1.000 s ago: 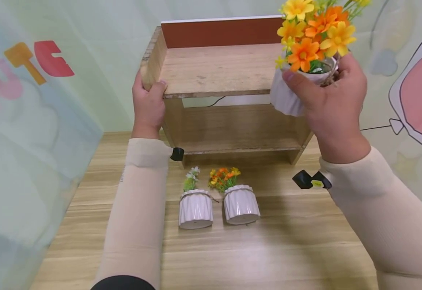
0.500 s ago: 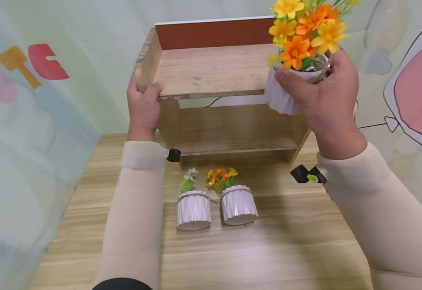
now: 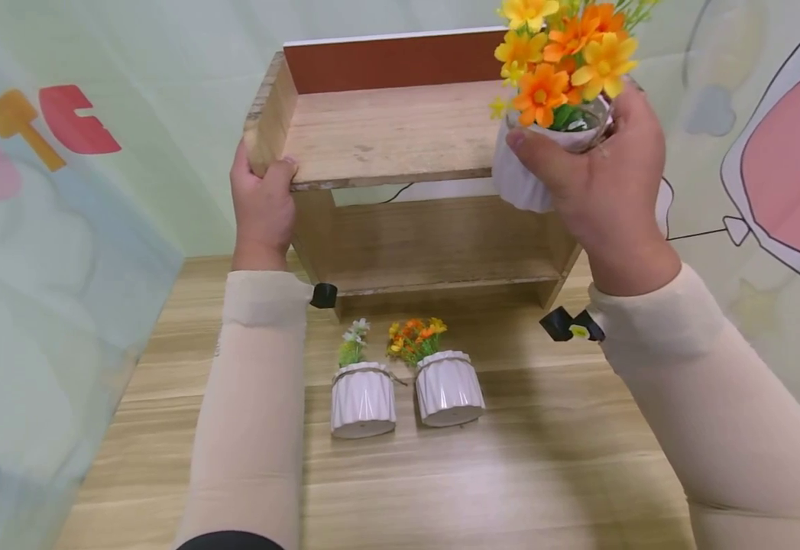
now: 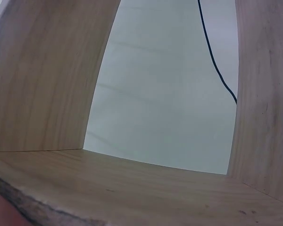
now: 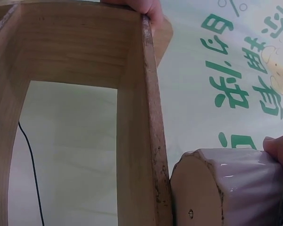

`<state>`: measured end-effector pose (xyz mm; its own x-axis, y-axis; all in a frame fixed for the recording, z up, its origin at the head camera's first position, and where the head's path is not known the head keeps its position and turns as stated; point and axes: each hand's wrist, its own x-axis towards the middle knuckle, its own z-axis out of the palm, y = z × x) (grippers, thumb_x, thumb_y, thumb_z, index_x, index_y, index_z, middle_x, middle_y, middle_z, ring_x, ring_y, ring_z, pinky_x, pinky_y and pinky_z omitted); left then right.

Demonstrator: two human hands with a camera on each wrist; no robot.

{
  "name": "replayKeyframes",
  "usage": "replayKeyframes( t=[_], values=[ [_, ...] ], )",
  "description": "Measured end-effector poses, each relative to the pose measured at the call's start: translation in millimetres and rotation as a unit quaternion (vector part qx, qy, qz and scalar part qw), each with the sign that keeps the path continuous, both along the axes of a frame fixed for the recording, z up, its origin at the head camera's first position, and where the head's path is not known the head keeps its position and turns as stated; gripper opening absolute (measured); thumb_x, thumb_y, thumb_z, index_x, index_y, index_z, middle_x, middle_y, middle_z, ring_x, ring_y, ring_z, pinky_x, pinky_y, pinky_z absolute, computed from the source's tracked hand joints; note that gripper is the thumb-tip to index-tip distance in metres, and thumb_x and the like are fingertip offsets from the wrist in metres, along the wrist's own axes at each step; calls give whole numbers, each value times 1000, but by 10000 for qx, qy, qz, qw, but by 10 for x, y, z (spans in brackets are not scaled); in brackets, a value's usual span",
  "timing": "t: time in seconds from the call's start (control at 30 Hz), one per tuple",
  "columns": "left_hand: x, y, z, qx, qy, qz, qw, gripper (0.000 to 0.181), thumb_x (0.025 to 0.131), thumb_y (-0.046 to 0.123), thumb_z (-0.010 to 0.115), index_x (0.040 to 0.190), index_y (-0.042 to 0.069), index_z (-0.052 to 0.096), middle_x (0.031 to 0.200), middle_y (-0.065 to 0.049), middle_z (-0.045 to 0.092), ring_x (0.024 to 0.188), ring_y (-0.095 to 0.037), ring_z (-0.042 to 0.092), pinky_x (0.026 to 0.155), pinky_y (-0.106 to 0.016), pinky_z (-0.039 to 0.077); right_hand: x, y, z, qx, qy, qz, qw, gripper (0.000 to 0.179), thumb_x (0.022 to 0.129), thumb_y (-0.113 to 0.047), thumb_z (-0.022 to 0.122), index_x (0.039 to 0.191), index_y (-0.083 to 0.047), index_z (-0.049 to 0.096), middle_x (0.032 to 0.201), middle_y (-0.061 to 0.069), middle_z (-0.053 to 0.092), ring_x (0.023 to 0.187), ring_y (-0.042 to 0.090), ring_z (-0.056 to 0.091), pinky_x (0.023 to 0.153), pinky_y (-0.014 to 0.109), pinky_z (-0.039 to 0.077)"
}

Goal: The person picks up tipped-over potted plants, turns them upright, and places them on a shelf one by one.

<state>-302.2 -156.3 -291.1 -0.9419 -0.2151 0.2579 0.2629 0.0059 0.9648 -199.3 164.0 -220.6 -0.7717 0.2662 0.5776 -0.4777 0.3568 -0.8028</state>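
Observation:
My left hand (image 3: pixel 262 210) grips the left end of a two-tier wooden shelf (image 3: pixel 389 145), thumb over the front edge of the top board. My right hand (image 3: pixel 609 183) holds a white fluted flowerpot (image 3: pixel 518 176) around its side, with yellow and orange flowers (image 3: pixel 565 65) standing up from it. This pot overlaps the right end of the top board in the head view. In the right wrist view the flowerpot's base (image 5: pixel 195 193) is right at the board's edge (image 5: pixel 154 108). Fingers of the left hand (image 5: pixel 144 5) show at the far end there.
Two similar white pots lie tipped on the wood-grain table before the shelf, one with white flowers (image 3: pixel 364 401), the other with small orange flowers (image 3: pixel 449 389). A printed curtain (image 3: pixel 131 191) hangs behind. A dark cable (image 4: pixel 214 61) shows through the shelf's back opening.
The head view has shifted slightly, so the scene sits further left. My right hand and its flowerpot have risen a little against the shelf edge. My left hand keeps its grip.

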Motion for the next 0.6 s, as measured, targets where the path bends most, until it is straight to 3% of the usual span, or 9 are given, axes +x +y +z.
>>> replayKeyframes(
  t=[0.6],
  values=[
    [0, -29, -7, 21, -44, 6, 10000, 60, 100, 19, 53, 159, 27, 44, 159, 0, 44, 143, -17, 42, 120, -30, 33, -40, -14, 7, 154, -325, -109, 9993, 67, 80, -14, 86, 143, -10, 61, 141, 3, 63, 129, 13, 58, 113, 23, 42]
  ],
)
